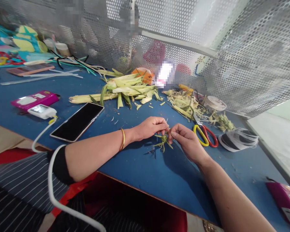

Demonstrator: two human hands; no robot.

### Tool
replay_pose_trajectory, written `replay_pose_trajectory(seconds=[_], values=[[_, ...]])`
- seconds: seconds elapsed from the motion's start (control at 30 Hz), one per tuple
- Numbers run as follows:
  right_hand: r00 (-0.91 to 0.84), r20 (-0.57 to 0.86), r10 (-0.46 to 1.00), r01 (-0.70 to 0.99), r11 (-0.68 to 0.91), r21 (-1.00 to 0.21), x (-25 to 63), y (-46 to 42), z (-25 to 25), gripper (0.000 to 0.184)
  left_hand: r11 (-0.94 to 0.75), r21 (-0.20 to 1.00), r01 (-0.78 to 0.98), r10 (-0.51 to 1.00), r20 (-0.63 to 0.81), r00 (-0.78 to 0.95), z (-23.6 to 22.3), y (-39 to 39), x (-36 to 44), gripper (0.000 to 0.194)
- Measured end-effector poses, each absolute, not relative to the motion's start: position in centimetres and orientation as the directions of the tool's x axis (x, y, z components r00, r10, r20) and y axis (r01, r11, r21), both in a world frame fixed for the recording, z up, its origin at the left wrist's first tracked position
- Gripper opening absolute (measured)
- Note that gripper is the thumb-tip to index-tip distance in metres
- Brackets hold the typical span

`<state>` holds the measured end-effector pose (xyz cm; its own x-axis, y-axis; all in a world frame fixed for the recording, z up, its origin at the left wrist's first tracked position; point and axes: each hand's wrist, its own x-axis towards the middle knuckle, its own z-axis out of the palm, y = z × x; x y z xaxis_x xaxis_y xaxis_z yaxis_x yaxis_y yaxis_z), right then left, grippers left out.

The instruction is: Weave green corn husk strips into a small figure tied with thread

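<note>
Close together over the blue table (pixel 140 164), both hands work at a small green bundle of knotted leaf strips (pixel 163 139) with thin ends sticking out. My left hand (pixel 151 128) pinches its top, fingers pressed together. From the other side my right hand (pixel 185 138) grips it between thumb and fingers. Part of the bundle is hidden behind the fingertips. Right of my right hand lie scissors (pixel 205 135) with one yellow and one red handle. Beyond the hands is a pile of long pale-green leaves (pixel 128 87).
Leaf scraps (pixel 183 103) and a roll of tape (pixel 215 103) lie at the back right, near a coil of clear cord (pixel 238 139). A dark-screened phone (pixel 77 122) and a magenta device (pixel 36 99) are on the left. A white cable (pixel 53 183) crosses my left arm. Perforated metal panels (pixel 174 19) stand behind.
</note>
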<state>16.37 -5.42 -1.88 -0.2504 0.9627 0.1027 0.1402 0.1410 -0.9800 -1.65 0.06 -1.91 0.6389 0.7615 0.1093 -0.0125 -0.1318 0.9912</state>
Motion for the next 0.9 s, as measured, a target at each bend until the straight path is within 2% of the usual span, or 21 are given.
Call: replay_pose_trajectory(seconds=[0.13,0.23,0.33,0.43,0.57,0.67,0.8,0.9], values=[[-0.239,0.083,0.967,0.22,0.137,-0.966,16.0,-5.5,-2.0,0.026,-0.257,0.965,0.049,0.768,0.173,0.617,-2.2,0.1,-1.5,0.023],[-0.239,0.08,0.968,0.237,0.138,-0.962,15.8,-5.5,-2.0,0.026,-0.245,0.968,0.054,0.798,0.17,0.579,-2.5,0.2,-1.5,0.021],[-0.188,0.084,0.978,0.194,0.121,-0.973,15.7,-5.5,-2.1,0.024,-0.217,0.976,0.022,0.831,0.173,0.529,-2.7,0.4,-1.5,0.017],[-0.134,0.051,0.99,0.133,0.069,-0.989,15.3,-5.5,-2.3,0.022,-0.277,0.961,-0.002,0.843,0.244,0.479,-2.7,0.4,-1.5,0.017],[-0.205,-0.008,0.979,0.094,0.012,-0.995,14.8,-5.5,-2.6,0.023,-0.343,0.939,0.013,0.848,0.304,0.434,-2.6,0.2,-1.2,0.016],[-0.146,-0.012,0.989,0.042,-0.006,-0.999,14.8,-5.3,-2.6,0.024,-0.173,0.985,-0.017,0.895,0.165,0.414,-2.4,-0.2,-1.1,0.019],[0.064,0.025,0.998,-0.048,0.028,-0.998,15.2,-5.0,-2.3,0.024,0.135,0.991,-0.009,0.913,-0.121,0.39,-1.8,-1.4,-0.9,0.042],[0.122,0.061,0.991,-0.092,0.072,-0.993,15.2,-5.0,-1.9,0.021,0.222,0.975,0.013,0.855,-0.201,0.478,-1.5,-2.1,-0.8,0.035]])
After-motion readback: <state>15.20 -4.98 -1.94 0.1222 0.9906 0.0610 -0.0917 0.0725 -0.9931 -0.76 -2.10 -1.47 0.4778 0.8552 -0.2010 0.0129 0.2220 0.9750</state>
